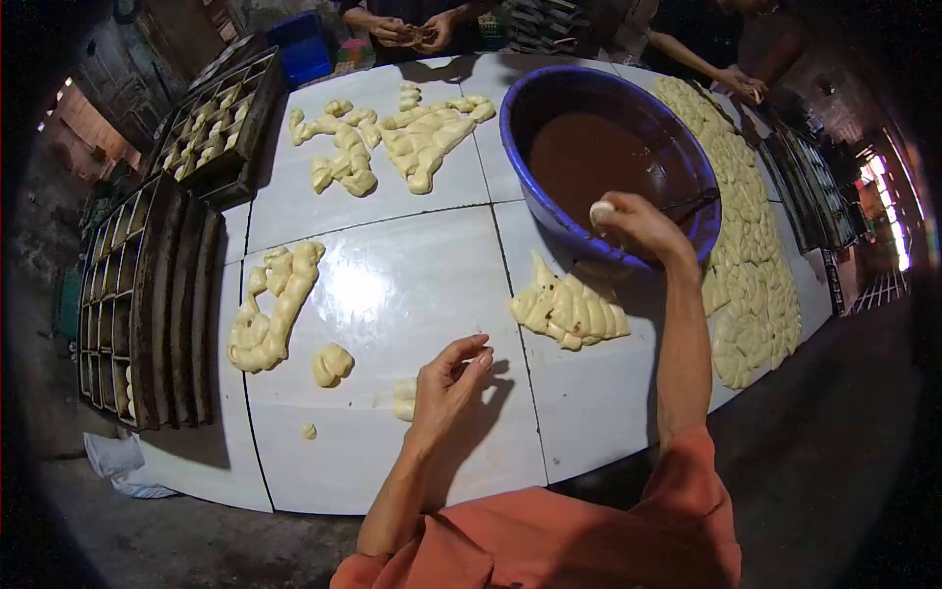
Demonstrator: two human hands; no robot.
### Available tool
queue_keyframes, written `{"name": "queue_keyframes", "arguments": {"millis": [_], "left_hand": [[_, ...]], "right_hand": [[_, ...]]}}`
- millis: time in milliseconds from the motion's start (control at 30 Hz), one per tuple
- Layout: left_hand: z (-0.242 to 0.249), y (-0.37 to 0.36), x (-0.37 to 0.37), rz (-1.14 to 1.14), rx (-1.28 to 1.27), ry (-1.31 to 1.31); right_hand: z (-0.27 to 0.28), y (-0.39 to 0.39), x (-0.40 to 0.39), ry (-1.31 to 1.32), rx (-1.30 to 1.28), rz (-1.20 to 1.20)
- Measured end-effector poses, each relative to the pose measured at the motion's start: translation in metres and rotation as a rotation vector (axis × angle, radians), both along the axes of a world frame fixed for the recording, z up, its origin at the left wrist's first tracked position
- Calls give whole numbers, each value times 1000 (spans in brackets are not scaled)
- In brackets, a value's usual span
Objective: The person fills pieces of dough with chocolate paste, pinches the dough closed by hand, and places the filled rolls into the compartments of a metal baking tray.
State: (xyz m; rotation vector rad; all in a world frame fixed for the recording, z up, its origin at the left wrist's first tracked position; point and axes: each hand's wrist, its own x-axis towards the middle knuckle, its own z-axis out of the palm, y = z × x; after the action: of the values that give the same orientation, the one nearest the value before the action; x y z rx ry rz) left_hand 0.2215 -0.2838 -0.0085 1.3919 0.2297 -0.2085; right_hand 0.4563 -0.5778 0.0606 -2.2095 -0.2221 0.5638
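My right hand [643, 228] is over the near rim of a blue tub [530, 187] that holds a brown, thick-looking mass [594, 157]. Its fingers are closed on a small pale piece of dough [601, 212]. Above the white tabletop is my left hand [451, 385], empty, with its fingers loosely bent and apart. Small dough pieces [403, 400] lie just left of that wrist, partly hidden by it. Between my hands and the tub sits a cluster of dough pieces [571, 306] with a few dark specks.
More dough lies in clusters at left [280, 304] and at the back [427, 142]. A wide sheet of dough pieces [751, 255] covers the right side. Divided trays [128, 304] stand stacked along the left edge. Two other people's hands [417, 34] are across the table.
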Motion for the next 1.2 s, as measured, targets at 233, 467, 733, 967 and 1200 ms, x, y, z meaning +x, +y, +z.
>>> {"name": "queue_keyframes", "arguments": {"millis": [233,467,733,967,1200], "left_hand": [[14,-27,26,-129,-209,10],[-3,-20,14,44,-721,60],[-19,34,-11,441,-605,87],[-23,43,-12,483,-333,-126],[6,83,-4,188,-311,154]], "right_hand": [[23,62,-78,150,954,-277],[-28,141,-158,299,1107,-424],[-61,193,-207,-451,377,4],[-74,222,-212,-403,429,-115],[-57,219,-217,161,722,-183]]}}
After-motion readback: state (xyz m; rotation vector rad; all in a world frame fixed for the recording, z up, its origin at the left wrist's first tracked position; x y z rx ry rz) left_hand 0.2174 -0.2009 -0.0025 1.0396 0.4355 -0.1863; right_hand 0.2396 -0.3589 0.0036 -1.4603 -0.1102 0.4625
